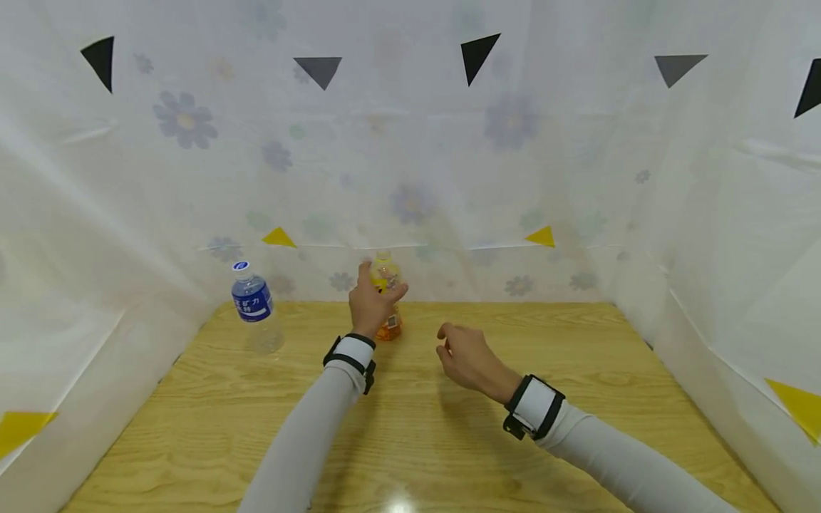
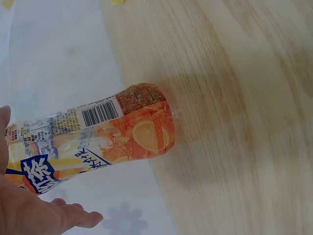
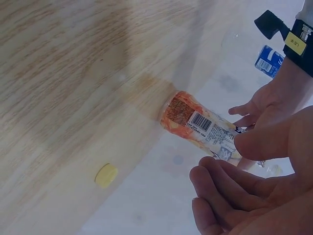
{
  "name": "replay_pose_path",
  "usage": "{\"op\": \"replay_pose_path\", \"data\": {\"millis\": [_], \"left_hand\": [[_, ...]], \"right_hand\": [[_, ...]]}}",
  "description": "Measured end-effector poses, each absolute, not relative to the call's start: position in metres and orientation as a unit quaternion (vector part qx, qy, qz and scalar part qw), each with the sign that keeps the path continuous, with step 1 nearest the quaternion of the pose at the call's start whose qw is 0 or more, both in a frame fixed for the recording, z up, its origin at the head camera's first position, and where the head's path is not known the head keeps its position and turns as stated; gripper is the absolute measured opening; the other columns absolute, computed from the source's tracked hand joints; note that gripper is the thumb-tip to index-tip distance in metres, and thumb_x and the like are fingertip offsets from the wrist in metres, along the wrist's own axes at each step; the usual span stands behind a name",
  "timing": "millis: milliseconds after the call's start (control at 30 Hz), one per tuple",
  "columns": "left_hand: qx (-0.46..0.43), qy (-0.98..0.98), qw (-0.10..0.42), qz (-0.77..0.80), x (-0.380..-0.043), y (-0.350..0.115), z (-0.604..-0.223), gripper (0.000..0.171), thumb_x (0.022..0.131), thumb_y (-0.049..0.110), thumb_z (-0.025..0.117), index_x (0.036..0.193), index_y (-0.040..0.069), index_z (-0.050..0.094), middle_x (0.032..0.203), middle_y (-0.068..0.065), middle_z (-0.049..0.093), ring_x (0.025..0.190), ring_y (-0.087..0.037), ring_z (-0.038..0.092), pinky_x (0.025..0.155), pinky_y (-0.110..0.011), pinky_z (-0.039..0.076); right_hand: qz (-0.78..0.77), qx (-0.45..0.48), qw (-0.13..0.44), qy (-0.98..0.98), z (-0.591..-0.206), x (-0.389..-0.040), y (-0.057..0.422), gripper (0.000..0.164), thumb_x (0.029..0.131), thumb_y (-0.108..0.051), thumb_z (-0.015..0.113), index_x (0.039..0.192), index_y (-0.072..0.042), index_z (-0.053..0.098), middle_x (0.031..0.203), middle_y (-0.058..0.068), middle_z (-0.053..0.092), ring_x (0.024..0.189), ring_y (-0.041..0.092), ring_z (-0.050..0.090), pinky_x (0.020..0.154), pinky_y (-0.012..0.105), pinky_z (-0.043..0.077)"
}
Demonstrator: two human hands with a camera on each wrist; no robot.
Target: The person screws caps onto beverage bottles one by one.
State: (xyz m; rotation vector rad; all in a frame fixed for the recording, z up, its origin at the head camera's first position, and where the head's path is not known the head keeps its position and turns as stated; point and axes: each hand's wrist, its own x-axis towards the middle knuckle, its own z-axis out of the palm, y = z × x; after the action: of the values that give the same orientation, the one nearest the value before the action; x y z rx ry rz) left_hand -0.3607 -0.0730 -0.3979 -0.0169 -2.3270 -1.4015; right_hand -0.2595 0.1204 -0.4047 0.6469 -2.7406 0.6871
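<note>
An orange-labelled tea bottle (image 1: 390, 328) stands upright on the table, its neck bare of a cap. At it is my left hand (image 1: 372, 303), fingers and thumb spread on either side of the upper bottle. In the left wrist view the thumb overlaps the upper label of the tea bottle (image 2: 107, 129), and other fingers stand off from its side. My right hand (image 1: 471, 358) hovers to the right with loosely curled fingers and holds nothing. A yellow bottle cap (image 3: 106, 175) lies on the table in the right wrist view; it is hidden in the head view.
A clear plastic bottle (image 1: 252, 303) with a blue label and white cap stands at the back left of the wooden table (image 1: 398, 427). White flower-printed curtains (image 1: 410, 157) enclose the table at the back and both sides.
</note>
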Motion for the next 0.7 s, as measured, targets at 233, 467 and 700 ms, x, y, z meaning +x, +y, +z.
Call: {"op": "replay_pose_path", "data": {"millis": [233,467,700], "left_hand": [[-0.015,-0.839,0.213,-0.501,-0.360,-0.072,-0.399,0.087,0.087,0.036,0.081,0.156,0.011,0.034,0.112,-0.020,0.068,0.093,-0.034,0.069,0.078,-0.046,0.059],[-0.047,-0.842,0.231,-0.485,-0.357,-0.073,-0.394,0.071,0.087,0.035,0.081,0.144,0.011,0.044,0.107,-0.016,0.070,0.081,-0.031,0.069,0.067,-0.041,0.057],[-0.081,-0.859,0.208,-0.460,-0.347,-0.074,-0.383,0.072,0.086,0.035,0.082,0.144,0.014,0.044,0.104,-0.014,0.073,0.080,-0.026,0.072,0.066,-0.037,0.059]], "right_hand": [[0.240,0.222,0.110,-0.939,-0.406,-0.259,0.121,0.016,0.099,-0.010,0.060,0.111,0.000,0.065,0.087,0.008,0.066,0.073,0.018,0.062,0.067,0.037,0.052],[0.250,0.227,0.103,-0.936,-0.407,-0.260,0.122,0.014,0.100,-0.010,0.060,0.110,-0.003,0.068,0.093,0.009,0.069,0.080,0.020,0.063,0.072,0.039,0.053],[0.233,0.226,0.084,-0.942,-0.405,-0.262,0.122,0.012,0.098,-0.009,0.063,0.106,-0.002,0.069,0.097,0.012,0.070,0.088,0.026,0.066,0.077,0.043,0.055]]}}
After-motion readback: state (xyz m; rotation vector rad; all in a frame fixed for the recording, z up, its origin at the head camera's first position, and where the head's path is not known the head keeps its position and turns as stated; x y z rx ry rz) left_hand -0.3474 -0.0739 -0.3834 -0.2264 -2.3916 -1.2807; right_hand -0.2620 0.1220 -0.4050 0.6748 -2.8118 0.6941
